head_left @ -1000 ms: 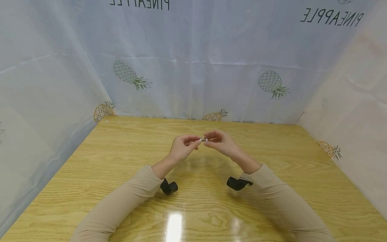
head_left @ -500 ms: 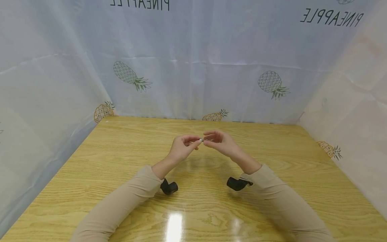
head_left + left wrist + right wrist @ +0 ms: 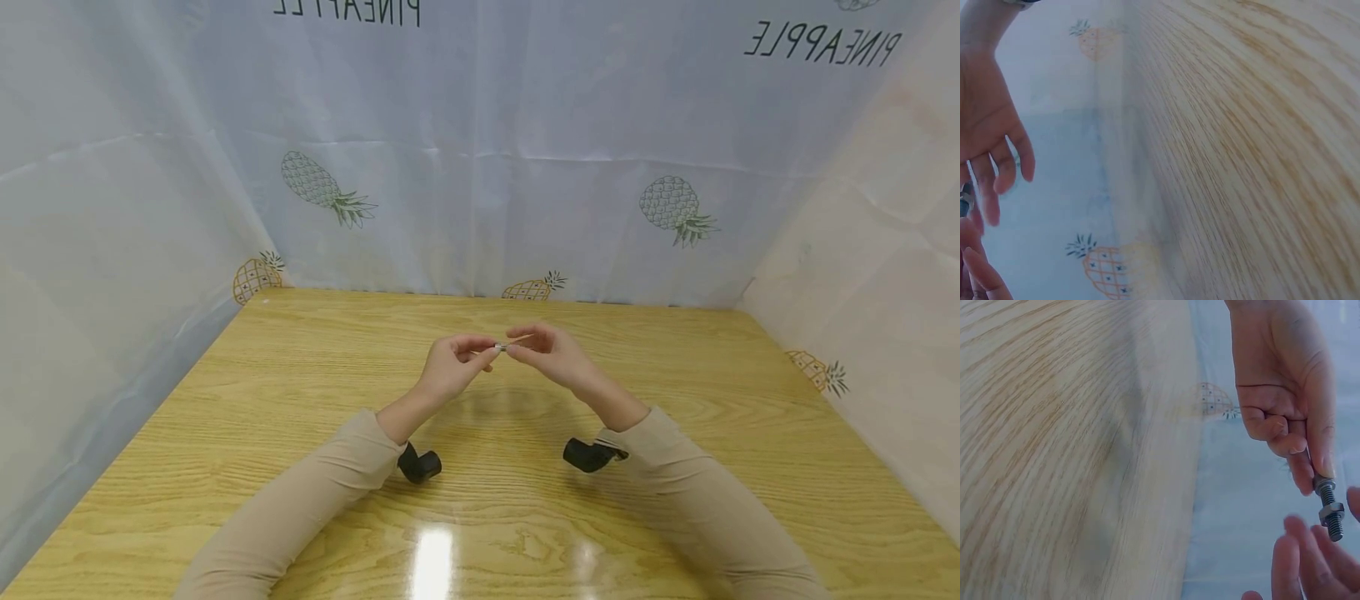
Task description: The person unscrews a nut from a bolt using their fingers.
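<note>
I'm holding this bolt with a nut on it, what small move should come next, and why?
Probably pinch the nut with your right hand and turn it: it sits partway along the bolt, your left hand grips one end, and the right is open nearby.

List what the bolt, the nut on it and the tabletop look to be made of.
Bolt: grey metal, probably steel, with a dull sheen along its threads.
Nut: likely similar metal, with a grey sheen on its faces.
Tabletop: wood or wood-look laminate, I can't tell which; glossy, with yellow-brown grain and bright reflections.
</note>
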### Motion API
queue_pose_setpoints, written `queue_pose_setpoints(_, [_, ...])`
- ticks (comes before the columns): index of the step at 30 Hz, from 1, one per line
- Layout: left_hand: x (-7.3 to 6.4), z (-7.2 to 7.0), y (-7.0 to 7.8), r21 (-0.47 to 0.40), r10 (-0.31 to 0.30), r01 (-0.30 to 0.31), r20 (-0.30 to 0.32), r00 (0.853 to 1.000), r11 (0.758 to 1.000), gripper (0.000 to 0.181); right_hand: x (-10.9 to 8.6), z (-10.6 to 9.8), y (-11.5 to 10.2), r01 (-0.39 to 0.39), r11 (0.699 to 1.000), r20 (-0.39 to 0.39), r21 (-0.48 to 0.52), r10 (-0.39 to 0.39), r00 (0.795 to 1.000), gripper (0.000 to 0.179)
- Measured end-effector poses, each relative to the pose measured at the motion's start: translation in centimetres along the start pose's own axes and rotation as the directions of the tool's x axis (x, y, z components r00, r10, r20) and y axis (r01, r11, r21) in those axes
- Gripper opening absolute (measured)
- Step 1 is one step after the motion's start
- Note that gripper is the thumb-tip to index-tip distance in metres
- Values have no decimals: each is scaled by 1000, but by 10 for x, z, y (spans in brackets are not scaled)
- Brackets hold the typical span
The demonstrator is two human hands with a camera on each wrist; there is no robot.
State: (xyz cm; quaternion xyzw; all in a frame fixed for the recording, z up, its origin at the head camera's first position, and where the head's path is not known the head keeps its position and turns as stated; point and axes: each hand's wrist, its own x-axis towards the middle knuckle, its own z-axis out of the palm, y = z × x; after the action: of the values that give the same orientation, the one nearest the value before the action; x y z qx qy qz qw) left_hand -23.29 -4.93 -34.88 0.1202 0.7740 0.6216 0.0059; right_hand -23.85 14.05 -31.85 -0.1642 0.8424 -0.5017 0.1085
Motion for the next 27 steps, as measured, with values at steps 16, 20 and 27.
queue_pose_setpoints(16, [0,0,1,-22,-1,1,3,1000,1000,30,2,-1,2,2,1000,-32,7,-2,999,38])
queue_pose_setpoints(20, [-1,-1,4,-19,-12,12,10,1000,1000,31,2,0,1,-24,1000,-57,6,24,998,37])
queue_pose_setpoints(27, [-16,-2,29,8,-22,22,4,1000,1000,28,0,0,0,15,999,-79,37,-12,997,31])
